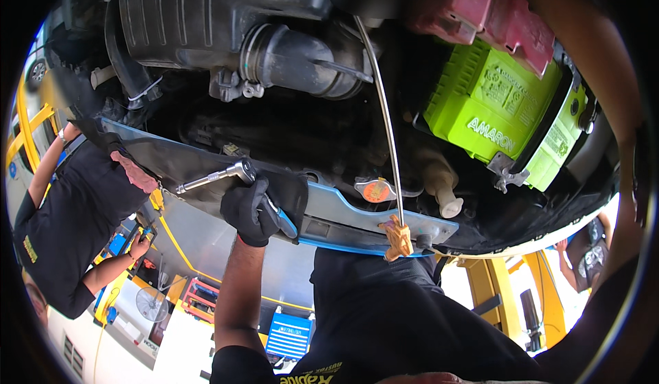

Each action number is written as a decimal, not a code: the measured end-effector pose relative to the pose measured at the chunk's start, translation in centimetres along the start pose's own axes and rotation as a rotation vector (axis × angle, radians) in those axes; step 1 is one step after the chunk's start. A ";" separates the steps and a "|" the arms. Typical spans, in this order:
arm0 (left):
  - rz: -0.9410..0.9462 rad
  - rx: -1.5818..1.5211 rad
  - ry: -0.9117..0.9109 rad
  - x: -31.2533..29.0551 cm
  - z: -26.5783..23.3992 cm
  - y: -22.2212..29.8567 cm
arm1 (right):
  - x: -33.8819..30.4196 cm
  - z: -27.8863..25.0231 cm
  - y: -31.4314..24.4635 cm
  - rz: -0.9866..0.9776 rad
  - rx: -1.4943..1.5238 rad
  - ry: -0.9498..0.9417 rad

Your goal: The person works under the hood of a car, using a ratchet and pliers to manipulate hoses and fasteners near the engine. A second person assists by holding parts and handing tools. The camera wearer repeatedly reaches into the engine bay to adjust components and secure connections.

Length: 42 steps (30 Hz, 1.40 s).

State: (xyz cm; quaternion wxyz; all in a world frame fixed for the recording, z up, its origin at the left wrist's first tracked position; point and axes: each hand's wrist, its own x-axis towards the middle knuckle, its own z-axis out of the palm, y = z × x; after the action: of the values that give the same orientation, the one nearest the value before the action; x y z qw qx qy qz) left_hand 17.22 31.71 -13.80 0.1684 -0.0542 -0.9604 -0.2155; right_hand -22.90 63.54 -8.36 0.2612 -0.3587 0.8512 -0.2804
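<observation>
My left hand (248, 209), in a black glove, is closed around a ratchet wrench (283, 220) with a blue and black handle. The chrome ratchet head rises above my fist, and a silver extension (206, 179) points left from it. Hand and tool are over the front edge of an open engine bay, by the grey-blue front panel (336, 202). At the right, my right arm (618, 89) reaches upward, blurred and close; its hand passes out of sight at the top. Right of my left hand, a thin metal rod (386, 120) slants, an orange-brown rag (397, 238) wrapped at its lower end.
A green battery (498, 106) with a red cover (491, 17) is at the right. A black air intake duct (295, 61) crosses the upper left. Beside the radiator cap (376, 190) stands a filler neck (443, 188). Another person (75, 219) leans in at the left, near a pink cloth (134, 171).
</observation>
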 end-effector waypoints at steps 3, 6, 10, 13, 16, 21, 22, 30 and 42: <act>-0.034 0.038 -0.005 -1.2 -0.8 0.3 | 1.6 1.4 -0.2 -0.044 0.025 0.006; -0.012 -0.012 0.005 -0.6 -0.2 0.0 | 0.6 -0.1 -0.1 -0.012 0.005 0.039; -0.013 -0.020 -0.039 -0.9 -0.7 -0.4 | -0.3 -0.3 0.1 -0.010 0.026 0.106; -0.021 -0.018 0.017 -0.2 -0.3 0.2 | -0.5 -0.4 -0.3 -0.018 0.067 0.172; -0.046 -0.013 0.013 -0.2 -1.0 0.8 | -0.5 -0.1 -0.8 -0.010 0.183 0.285; 0.009 -0.080 0.048 0.4 0.0 0.2 | -4.6 -0.5 -3.6 0.059 0.590 0.734; 0.008 -0.087 0.047 0.4 0.2 0.2 | -5.3 0.0 -4.7 0.060 0.711 0.828; 0.074 -0.014 0.043 -0.4 -0.5 0.2 | -11.1 11.9 -17.4 0.194 0.842 0.997; 0.031 -0.146 -0.145 0.6 -1.2 0.8 | 4.0 18.7 -3.6 0.123 0.705 0.513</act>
State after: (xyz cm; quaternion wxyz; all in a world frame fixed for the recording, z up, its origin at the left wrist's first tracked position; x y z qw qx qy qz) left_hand 17.15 31.90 -12.26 0.0973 -0.0964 -0.9509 -0.2776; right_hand -11.59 52.94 -20.14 0.1642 -0.1152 0.7606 -0.6174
